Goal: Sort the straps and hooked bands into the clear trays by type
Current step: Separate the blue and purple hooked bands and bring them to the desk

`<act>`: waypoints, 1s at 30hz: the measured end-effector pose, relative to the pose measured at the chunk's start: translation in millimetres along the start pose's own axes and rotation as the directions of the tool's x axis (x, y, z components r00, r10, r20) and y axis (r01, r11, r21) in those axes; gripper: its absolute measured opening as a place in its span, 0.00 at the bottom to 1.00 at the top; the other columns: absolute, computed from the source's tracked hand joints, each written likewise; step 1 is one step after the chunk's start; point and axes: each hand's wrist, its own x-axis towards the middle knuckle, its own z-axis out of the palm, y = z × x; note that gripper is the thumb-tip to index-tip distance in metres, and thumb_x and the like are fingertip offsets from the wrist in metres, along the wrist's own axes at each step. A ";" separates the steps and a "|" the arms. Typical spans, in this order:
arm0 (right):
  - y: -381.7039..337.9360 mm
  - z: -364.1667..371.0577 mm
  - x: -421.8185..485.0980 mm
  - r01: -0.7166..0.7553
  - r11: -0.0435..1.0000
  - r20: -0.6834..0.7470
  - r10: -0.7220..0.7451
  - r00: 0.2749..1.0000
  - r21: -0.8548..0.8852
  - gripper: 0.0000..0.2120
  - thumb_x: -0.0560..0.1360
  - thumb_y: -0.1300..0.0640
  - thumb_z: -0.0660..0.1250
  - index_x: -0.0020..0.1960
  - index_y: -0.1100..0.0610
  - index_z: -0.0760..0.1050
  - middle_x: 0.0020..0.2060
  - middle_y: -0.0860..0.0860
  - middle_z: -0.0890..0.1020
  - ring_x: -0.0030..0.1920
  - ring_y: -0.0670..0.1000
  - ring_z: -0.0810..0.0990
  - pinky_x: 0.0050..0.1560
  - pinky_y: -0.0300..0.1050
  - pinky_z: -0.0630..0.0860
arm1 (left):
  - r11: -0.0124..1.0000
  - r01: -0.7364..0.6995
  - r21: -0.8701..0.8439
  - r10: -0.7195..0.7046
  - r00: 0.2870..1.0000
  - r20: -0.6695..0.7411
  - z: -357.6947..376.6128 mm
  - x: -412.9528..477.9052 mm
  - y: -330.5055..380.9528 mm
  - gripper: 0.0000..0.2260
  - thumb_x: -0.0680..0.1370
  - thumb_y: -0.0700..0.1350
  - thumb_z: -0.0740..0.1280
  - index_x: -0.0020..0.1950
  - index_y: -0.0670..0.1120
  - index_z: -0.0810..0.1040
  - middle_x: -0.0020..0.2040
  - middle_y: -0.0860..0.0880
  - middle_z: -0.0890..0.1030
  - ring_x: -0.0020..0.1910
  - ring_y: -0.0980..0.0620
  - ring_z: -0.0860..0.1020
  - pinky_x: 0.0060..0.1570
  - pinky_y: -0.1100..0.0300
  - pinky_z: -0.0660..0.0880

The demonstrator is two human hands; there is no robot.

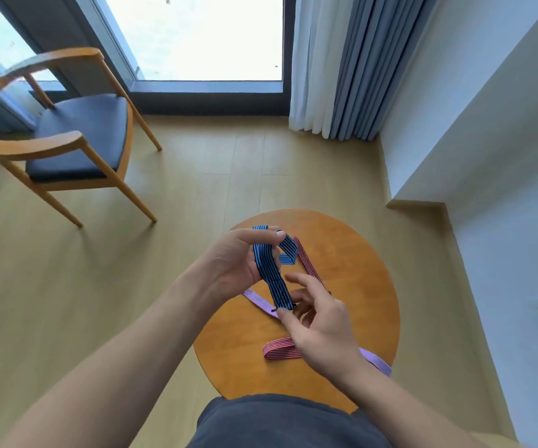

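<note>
while the left hand (235, 263) curls round the top of a blue striped band (270, 276), the right hand (322, 331) pinches its lower end, above the round table (358, 270). it looks light, soft and stretchy, best gripped near the ends. a red striped band (280, 349) lies on the table.

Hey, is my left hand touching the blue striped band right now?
Touching. The head view shows the left hand pinching the blue striped band near its upper fold, with the forefinger laid across it.
</note>
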 end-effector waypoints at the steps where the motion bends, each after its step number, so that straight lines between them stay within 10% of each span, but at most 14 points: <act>1: 5.0 -3.7 1.7 -0.041 0.999 0.015 0.041 0.999 0.014 0.25 0.71 0.56 0.77 0.64 0.41 0.73 0.47 0.37 0.82 0.42 0.44 0.80 0.42 0.35 0.75 | 1.000 0.004 -0.020 -0.004 1.000 0.003 1.5 -1.0 0.1 0.11 0.77 0.34 0.68 0.59 0.39 0.76 0.35 0.48 0.76 0.31 0.52 0.73 0.36 0.58 0.76; 5: 20.2 -13.4 26.2 -0.077 0.981 0.171 0.108 0.979 -0.180 0.45 0.62 0.40 0.78 0.75 0.40 0.62 0.70 0.36 0.68 0.69 0.40 0.68 0.67 0.39 0.68 | 0.993 -0.015 -0.117 0.020 0.999 0.039 9.9 -6.7 -1.2 0.06 0.80 0.36 0.64 0.57 0.40 0.74 0.38 0.46 0.77 0.33 0.51 0.76 0.34 0.58 0.80; 10: 19.3 -0.5 40.7 -0.126 0.992 0.369 0.129 0.920 -0.033 0.15 0.69 0.42 0.75 0.54 0.43 0.79 0.49 0.42 0.84 0.54 0.43 0.81 0.63 0.53 0.76 | 0.989 -0.075 -0.130 0.079 0.997 0.019 16.7 -11.4 -2.1 0.10 0.82 0.40 0.63 0.62 0.39 0.73 0.40 0.48 0.80 0.33 0.54 0.77 0.34 0.64 0.80; 14: 57.6 -2.4 29.7 -0.189 0.980 0.385 0.196 0.902 -0.058 0.12 0.75 0.41 0.71 0.51 0.49 0.78 0.45 0.46 0.81 0.49 0.47 0.80 0.57 0.51 0.76 | 0.964 -0.184 -0.193 0.168 0.981 -0.097 0.6 -9.4 -1.0 0.09 0.82 0.40 0.63 0.62 0.40 0.75 0.38 0.50 0.78 0.32 0.55 0.75 0.32 0.63 0.77; 19: 191.2 -13.6 3.1 -0.385 0.573 0.100 0.639 0.763 -0.723 0.25 0.78 0.41 0.66 0.66 0.57 0.69 0.64 0.57 0.73 0.64 0.60 0.73 0.62 0.51 0.72 | 0.969 -0.179 -0.169 0.126 0.950 -0.286 -24.7 -1.3 -29.3 0.07 0.83 0.41 0.63 0.61 0.43 0.76 0.38 0.50 0.76 0.29 0.56 0.73 0.30 0.64 0.73; 26: 271.0 -27.9 -28.0 -0.433 0.461 -0.032 0.655 0.755 -0.774 0.15 0.76 0.67 0.62 0.60 0.57 0.66 0.57 0.58 0.71 0.56 0.63 0.75 0.49 0.53 0.71 | 0.993 -0.025 -0.119 -0.024 0.917 -0.399 -45.1 24.7 -81.4 0.04 0.85 0.41 0.62 0.59 0.44 0.73 0.34 0.52 0.72 0.25 0.56 0.66 0.25 0.64 0.66; 30: 273.7 -34.0 -22.2 -0.399 0.406 -0.067 0.626 0.777 -0.822 0.12 0.75 0.56 0.69 0.56 0.56 0.72 0.54 0.57 0.78 0.57 0.61 0.75 0.54 0.53 0.73 | 0.999 0.000 -0.047 -0.019 0.913 -0.407 -47.9 30.3 -89.7 0.04 0.85 0.44 0.63 0.58 0.45 0.73 0.34 0.52 0.71 0.26 0.55 0.65 0.27 0.62 0.66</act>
